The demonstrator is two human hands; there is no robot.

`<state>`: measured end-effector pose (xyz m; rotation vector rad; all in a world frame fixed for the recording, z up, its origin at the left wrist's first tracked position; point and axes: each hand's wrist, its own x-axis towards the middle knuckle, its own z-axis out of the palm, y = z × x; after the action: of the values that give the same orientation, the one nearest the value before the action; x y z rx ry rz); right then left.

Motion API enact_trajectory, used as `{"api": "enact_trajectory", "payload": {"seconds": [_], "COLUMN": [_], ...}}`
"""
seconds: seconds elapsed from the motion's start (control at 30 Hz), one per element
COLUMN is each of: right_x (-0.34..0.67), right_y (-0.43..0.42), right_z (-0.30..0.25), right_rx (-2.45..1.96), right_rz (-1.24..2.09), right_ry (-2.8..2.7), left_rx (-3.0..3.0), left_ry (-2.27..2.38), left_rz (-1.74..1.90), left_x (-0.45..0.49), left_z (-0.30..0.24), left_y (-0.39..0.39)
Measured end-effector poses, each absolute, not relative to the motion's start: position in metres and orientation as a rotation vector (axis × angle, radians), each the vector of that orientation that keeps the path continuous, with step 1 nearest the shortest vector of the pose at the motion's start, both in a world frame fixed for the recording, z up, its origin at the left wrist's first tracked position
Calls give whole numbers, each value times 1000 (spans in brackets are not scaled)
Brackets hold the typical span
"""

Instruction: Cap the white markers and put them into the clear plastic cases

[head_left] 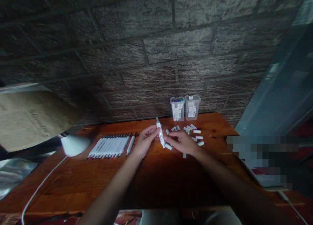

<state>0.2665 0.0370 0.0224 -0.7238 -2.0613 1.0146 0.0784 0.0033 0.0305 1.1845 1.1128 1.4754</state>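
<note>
A white marker (160,133) without caps stands tilted between the thumb and fingers of my left hand (146,140), its grey end up. Close to the marker's lower part is my right hand (181,141), thumb and fingers drawn together; what they hold, if anything, is hidden. Just below these fingertips lies a white cap with a teal end (168,146). More loose white caps (197,131) with coloured ends are scattered around and behind my right hand. Left of my left hand, a single capped marker (131,144) lies beside a neat row of white markers (110,146).
At the wall stand a clear plastic box with markers (177,114) and a second clear box (192,112). A white lamp-like cone (74,145) with a cable and a brown paper bag (36,117) are at the left. The stone wall (156,71) borders the wooden table (156,182).
</note>
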Motion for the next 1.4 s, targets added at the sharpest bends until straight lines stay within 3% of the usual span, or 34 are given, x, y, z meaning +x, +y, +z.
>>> {"api": "enact_trajectory", "payload": {"seconds": [0.2,0.6,1.4], "right_x": [269,267,266], "right_y": [45,42,44], "right_z": [22,32,29], "right_rx": [-779,-706,-623], "right_rz": [989,1306,1519], "right_ry": [-1881,-1613,-1345], "left_rx": [1171,1577,1415], "left_ry": [1099,1101,1097], "left_rz": [1452,1226,1138], "left_x": [82,91,83], "left_z": [33,29,25], "left_y": [1,-4,-2]}}
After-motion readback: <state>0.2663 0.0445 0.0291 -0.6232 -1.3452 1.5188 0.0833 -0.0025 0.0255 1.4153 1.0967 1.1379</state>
